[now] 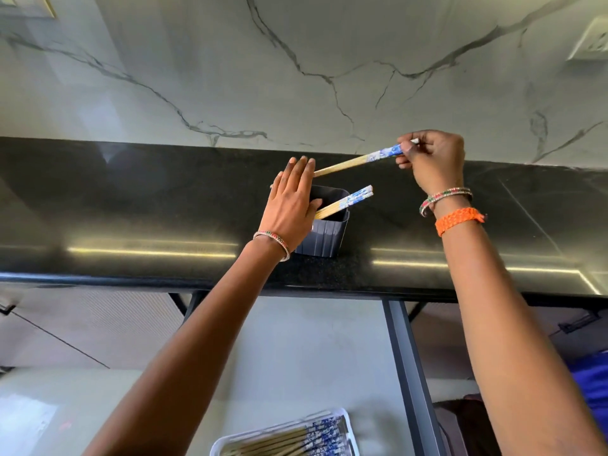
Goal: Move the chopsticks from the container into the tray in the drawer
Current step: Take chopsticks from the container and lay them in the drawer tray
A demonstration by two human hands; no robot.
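Right hand (431, 159) pinching one blue-patterned bamboo chopstick (357, 161) above the black stone counter (131, 199). Left hand (291, 205), fingers straight, resting on the dark plastic container (325, 235). At six o'clock, more chopsticks in the white tray (348, 419).

No text, label, brand, number or sign is being shown legibly anywhere in the view. Blue-and-white patterning is being displayed on the upper ends of the chopsticks (358, 161), but it is decoration only and no characters can be read in it.
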